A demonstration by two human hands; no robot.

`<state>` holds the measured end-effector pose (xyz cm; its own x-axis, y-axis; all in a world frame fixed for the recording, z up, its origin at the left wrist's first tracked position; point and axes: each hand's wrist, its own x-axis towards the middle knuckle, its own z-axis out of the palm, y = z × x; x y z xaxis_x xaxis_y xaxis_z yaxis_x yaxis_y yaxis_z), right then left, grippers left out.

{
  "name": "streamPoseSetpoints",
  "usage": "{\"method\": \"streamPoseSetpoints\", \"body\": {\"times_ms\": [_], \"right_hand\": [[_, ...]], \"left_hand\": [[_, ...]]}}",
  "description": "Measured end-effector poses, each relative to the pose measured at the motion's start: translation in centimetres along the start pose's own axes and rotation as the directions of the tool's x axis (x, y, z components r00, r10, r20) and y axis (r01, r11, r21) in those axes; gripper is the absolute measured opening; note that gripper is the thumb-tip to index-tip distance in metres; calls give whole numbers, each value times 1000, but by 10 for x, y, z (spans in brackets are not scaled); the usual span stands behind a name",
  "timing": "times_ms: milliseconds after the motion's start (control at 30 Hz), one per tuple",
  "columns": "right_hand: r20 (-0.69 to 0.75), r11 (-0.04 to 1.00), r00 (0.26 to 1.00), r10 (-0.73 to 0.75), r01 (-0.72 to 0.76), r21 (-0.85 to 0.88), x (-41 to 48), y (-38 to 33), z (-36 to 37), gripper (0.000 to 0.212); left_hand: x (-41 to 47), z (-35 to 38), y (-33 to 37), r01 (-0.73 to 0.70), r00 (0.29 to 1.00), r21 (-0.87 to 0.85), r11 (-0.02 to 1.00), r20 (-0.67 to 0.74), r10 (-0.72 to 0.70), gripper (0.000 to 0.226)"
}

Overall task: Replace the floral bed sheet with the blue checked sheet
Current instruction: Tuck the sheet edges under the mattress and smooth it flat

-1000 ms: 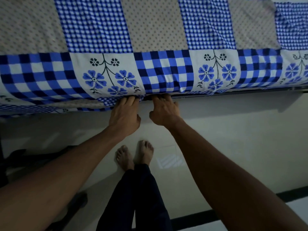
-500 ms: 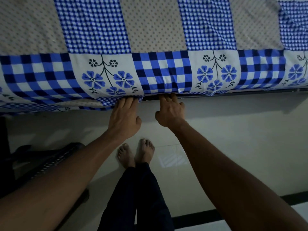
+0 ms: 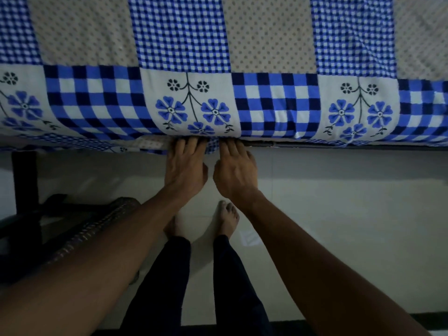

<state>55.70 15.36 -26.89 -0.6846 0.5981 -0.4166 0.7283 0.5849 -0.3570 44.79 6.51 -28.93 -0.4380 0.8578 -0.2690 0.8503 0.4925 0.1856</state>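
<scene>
Blue checked sheet (image 3: 274,105) lying spread across the bed (image 3: 339,147) and draping over its near edge, left hand (image 3: 185,166) and right hand (image 3: 236,170) pressing side by side there, fingers (image 3: 191,147) lying straight, tips hiding under the fabric, bare feet (image 3: 228,218) standing on pale tiled floor (image 3: 339,214).

Dim light; blue checked sheet (image 3: 274,103) brightest at twelve o'clock, floor (image 3: 339,226) shadowed beneath, lines bowing at the edges.
</scene>
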Motion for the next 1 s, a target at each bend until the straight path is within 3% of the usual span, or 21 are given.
{"method": "streamPoseSetpoints", "body": {"times_ms": [133, 233, 367, 467, 533, 633, 800, 933, 1000], "right_hand": [[152, 988, 984, 91, -70, -138, 18, -9, -6, 65], [188, 976, 960, 206, -190, -104, 33, -26, -15, 48], [267, 970, 933, 242, -237, -51, 27, -31, -16, 64], [132, 977, 969, 209, -202, -65, 16, -32, -12, 64], [54, 991, 993, 109, -105, -82, 6, -39, -1, 61], [89, 999, 996, 15, -10, -52, 1, -51, 16, 64], [144, 991, 985, 99, -85, -105, 27, -63, 19, 65], [271, 978, 941, 201, -207, -5, 41, -72, 0, 47], [258, 973, 942, 215, -230, 30, 36, -76, -4, 44]], "left_hand": [[-9, 7, -6, -3, 999, -97, 995, -46, -2, 67], [-25, 9, -16, -82, 995, -134, 988, -60, 74, 71], [-22, 0, -35, -62, 997, 47, 997, 38, 60, 76], [-11, -4, -35, -59, 998, 71, 996, 43, 56, 71], [-10, -5, -35, -54, 998, 63, 997, 37, 52, 70], [-10, -3, -41, -50, 999, 6, 999, -2, 50, 67], [-26, -5, -54, -151, 981, -147, 978, -148, 130, 64], [-36, -8, -82, -67, 998, -22, 998, 4, 67, 74], [-30, -10, -93, -66, 997, 24, 998, 46, 65, 76]]}}
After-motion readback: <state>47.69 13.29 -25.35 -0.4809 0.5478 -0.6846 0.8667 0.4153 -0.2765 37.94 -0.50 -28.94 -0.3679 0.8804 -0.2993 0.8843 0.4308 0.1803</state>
